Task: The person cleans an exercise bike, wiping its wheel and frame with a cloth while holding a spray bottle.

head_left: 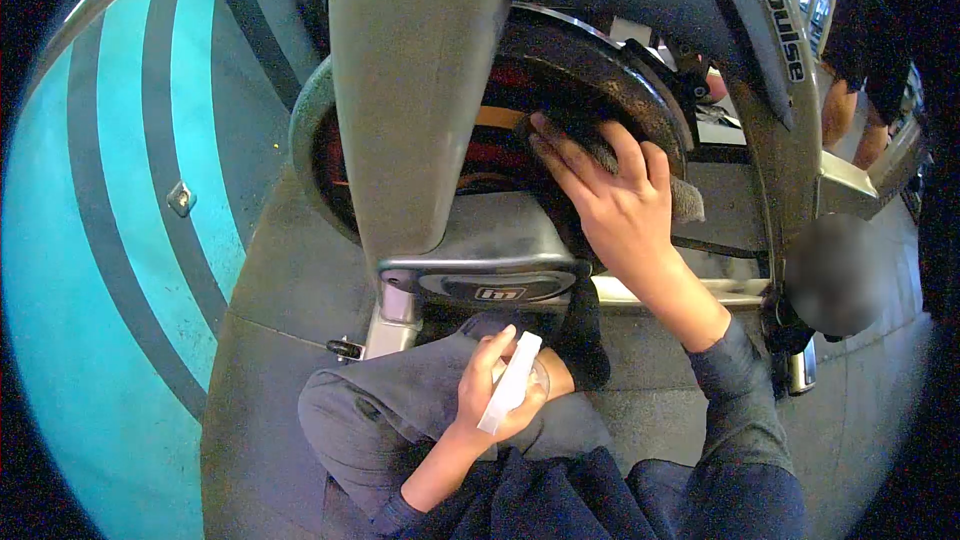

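My left hand (476,398) is wrapped around a spray bottle (514,382) above my folded legs. The bottle's white trigger head faces up, and its body is mostly hidden by my fingers. Higher up, my right hand (628,202) presses a grey cloth (687,202) against the dark flywheel (650,90) of an exercise bike. One end of the cloth sticks out beside my palm; the rest lies under my fingers. An orange stripe (495,118) and dark red markings show on the wheel. The bike's grey frame post (410,90) hides part of the wheel.
Below the wheel is a grey cover (500,285) with a logo. The bike's metal base bar (700,292) runs to the right. Another frame post (775,40) reads "Impulse". Turquoise and dark striped flooring (120,240) lies left. A person's legs (850,115) show at upper right.
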Demonstrator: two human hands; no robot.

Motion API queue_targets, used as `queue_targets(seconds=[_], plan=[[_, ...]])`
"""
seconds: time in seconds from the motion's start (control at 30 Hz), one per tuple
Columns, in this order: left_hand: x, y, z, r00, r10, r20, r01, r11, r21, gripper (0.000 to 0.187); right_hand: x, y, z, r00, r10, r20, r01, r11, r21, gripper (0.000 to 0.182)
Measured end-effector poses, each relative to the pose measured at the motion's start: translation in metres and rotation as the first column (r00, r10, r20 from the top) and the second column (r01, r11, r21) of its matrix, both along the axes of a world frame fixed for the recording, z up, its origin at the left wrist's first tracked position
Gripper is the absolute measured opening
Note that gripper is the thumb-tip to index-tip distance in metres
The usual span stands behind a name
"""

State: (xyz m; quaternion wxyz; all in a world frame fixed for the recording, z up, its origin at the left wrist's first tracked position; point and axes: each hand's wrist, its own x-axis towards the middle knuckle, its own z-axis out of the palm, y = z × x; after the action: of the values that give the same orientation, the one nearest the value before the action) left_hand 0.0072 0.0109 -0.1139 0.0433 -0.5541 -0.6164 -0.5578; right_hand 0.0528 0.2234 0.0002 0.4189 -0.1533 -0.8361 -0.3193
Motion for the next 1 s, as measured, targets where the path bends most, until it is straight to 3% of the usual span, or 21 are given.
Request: queue_targets(seconds=[0.2, 0.3, 0.43, 0.6, 0.67, 0.83, 0.93, 1.0], plan=[[-0.002, 0.003, 0.003, 0.994, -0.020, 0.107, 0.015, 0.999, 0.041, 0.067, 0.004, 0.003, 0.002, 0.991, 0.057, 0.120, -0.058, 0.998, 0.003, 0.040], [-0.002, 0.002, 0.001, 0.993, -0.014, 0.121, 0.004, 0.997, 0.083, 0.067, 0.005, 0.004, 0.006, 0.999, 0.019, 0.049, -0.020, 1.000, 0.018, 0.040], [-0.002, 0.000, 0.003, 0.992, -0.030, 0.126, 0.019, 0.996, 0.087, 0.067, 0.000, -0.004, -0.002, 0.995, 0.019, 0.101, -0.013, 0.999, -0.051, 0.039], [-0.002, 0.002, 0.003, 0.994, -0.023, 0.110, 0.015, 0.997, 0.077, 0.068, 0.007, 0.001, 0.012, 0.990, 0.047, 0.136, -0.046, 0.999, -0.012, 0.039], [-0.001, 0.001, 0.001, 0.994, -0.006, 0.112, -0.002, 0.997, 0.077, 0.068, 0.008, 0.000, 0.019, 0.999, -0.014, 0.050, 0.013, 1.000, 0.015, 0.039], [-0.003, -0.002, 0.000, 0.997, -0.024, 0.073, 0.023, 0.999, 0.023, 0.072, 0.003, -0.002, 0.001, 0.979, 0.116, 0.168, -0.110, 0.993, -0.045, 0.039], [-0.003, 0.000, 0.001, 0.996, -0.030, 0.085, 0.027, 0.999, 0.027, 0.072, 0.006, 0.003, 0.011, 0.980, 0.109, 0.165, -0.104, 0.994, -0.038, 0.038], [-0.002, -0.002, 0.001, 0.994, -0.037, 0.100, 0.033, 0.999, 0.037, 0.072, 0.007, 0.001, 0.019, 0.997, 0.052, 0.061, -0.051, 0.999, -0.018, 0.037]])
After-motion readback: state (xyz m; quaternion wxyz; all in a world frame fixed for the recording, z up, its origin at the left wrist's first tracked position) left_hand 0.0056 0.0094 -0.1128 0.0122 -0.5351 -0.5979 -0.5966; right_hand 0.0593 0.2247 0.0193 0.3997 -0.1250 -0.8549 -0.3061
